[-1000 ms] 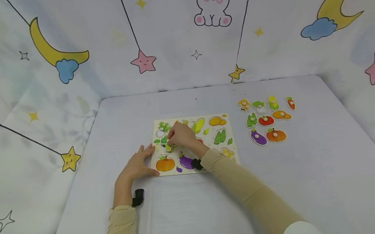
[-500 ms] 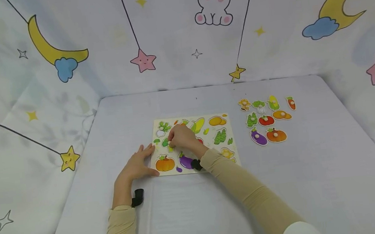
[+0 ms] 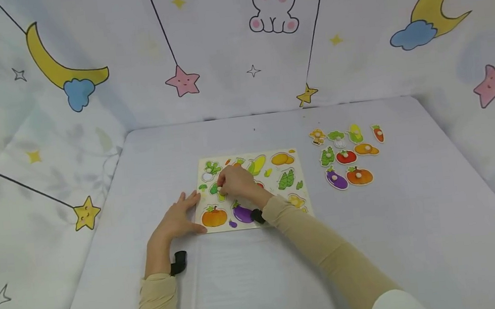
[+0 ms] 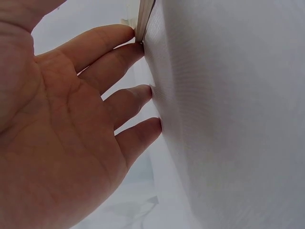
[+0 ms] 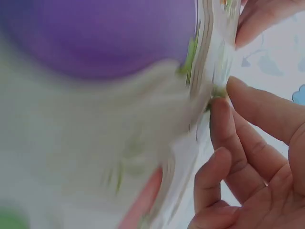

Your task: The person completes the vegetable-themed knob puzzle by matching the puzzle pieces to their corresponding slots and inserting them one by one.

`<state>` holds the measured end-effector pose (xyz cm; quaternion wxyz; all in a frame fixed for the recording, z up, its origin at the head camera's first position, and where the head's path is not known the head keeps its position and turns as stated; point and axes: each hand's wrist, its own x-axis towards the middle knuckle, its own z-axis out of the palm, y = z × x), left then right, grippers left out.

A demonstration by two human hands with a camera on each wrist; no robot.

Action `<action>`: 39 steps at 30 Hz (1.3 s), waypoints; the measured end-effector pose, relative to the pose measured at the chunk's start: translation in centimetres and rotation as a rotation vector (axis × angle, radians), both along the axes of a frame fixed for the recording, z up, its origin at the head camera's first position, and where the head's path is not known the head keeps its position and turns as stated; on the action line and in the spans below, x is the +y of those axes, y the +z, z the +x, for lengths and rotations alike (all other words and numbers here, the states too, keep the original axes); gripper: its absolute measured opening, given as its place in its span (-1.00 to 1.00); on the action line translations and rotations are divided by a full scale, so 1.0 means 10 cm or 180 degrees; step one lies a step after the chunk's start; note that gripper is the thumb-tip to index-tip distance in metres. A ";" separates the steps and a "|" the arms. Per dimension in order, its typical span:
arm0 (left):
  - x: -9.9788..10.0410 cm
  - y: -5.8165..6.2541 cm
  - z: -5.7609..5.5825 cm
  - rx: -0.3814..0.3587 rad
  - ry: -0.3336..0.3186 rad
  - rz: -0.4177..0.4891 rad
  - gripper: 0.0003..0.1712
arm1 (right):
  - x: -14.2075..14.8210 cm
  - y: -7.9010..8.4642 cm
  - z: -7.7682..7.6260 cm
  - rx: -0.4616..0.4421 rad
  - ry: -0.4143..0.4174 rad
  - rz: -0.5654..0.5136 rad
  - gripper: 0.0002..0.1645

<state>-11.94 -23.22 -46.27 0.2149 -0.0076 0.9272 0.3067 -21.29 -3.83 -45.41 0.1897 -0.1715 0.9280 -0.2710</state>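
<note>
My right hand (image 3: 237, 181) pinches the knob of a broccoli puzzle piece (image 3: 213, 189) between thumb and fingers, over the left part of the vegetable puzzle board (image 3: 273, 188). The piece lies flat or nearly so; whether it sits fully in a recess I cannot tell. In the right wrist view the right hand (image 5: 257, 148) has thumb and index finger together on a small green thing, mostly hidden. My left hand (image 3: 177, 221) rests at the board's left side with spread fingers. In the left wrist view, two fingertips touch the board's edge (image 4: 144, 21).
Right of the board lie several loose knobbed pieces, among them an eggplant (image 3: 337, 179), a pumpkin (image 3: 359, 175), a tomato (image 3: 346, 157), a corn cob (image 3: 355, 133) and a carrot (image 3: 378, 133). A patterned cloth wall (image 3: 227, 37) stands behind the white table (image 3: 242, 284).
The broccoli piece, askew on the board a second ago, now lies straighter at its spot, still in my right hand's pinch. The left hand stays put; the head view has shifted slightly.
</note>
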 end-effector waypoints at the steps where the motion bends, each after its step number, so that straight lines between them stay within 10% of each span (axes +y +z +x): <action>1: 0.00 0.00 0.00 -0.0002 0.0001 0.0000 0.23 | 0.03 0.02 0.00 -0.0003 0.0009 -0.0009 -0.87; 13: 0.00 0.00 0.02 0.0016 -0.0013 0.0012 0.22 | 1.18 0.32 0.01 0.0243 -0.0096 -0.0184 -0.54; 27: -0.04 0.00 0.02 0.0085 -0.0081 0.0120 0.23 | 3.09 0.14 0.06 0.0155 -0.0871 -0.0019 -0.41; 39: -0.03 0.00 0.02 0.0075 -0.0104 0.0100 0.24 | 3.52 0.03 0.12 -0.0261 -0.1077 0.0000 -0.51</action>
